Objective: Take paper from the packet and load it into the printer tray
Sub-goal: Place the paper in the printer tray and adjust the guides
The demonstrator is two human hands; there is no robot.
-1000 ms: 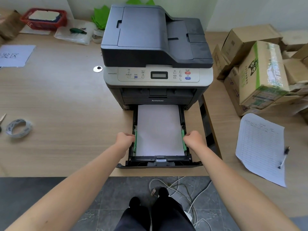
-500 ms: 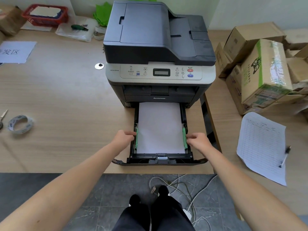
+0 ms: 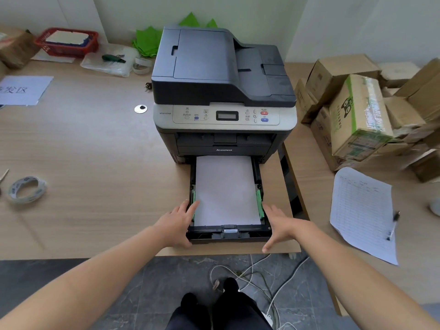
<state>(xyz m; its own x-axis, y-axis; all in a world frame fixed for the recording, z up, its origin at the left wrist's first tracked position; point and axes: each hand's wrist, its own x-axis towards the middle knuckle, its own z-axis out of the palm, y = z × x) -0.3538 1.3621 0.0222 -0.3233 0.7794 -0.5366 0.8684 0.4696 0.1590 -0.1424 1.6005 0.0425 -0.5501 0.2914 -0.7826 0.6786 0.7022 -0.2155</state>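
Note:
A dark grey and silver printer [image 3: 222,89] stands on the wooden desk [image 3: 90,163]. Its black paper tray [image 3: 228,235] is pulled out toward me, and a stack of white paper [image 3: 226,189] lies flat in it between green side guides. My left hand [image 3: 177,223] rests against the tray's left front corner, fingers spread, thumb at the front edge. My right hand [image 3: 279,226] is at the tray's right front corner, fingers apart, holding nothing. No paper packet is in view.
Cardboard boxes [image 3: 357,115] are piled at the right. A printed sheet [image 3: 362,213] with a pen [image 3: 392,226] lies at the right. A tape roll [image 3: 26,189] sits at the left, a red basket [image 3: 67,41] at the back left. Cables [image 3: 257,277] trail on the floor below.
Both hands let go of the green side guides and slid back to the tray's front corners with fingers spread. The tray sits a little further in than one second ago.

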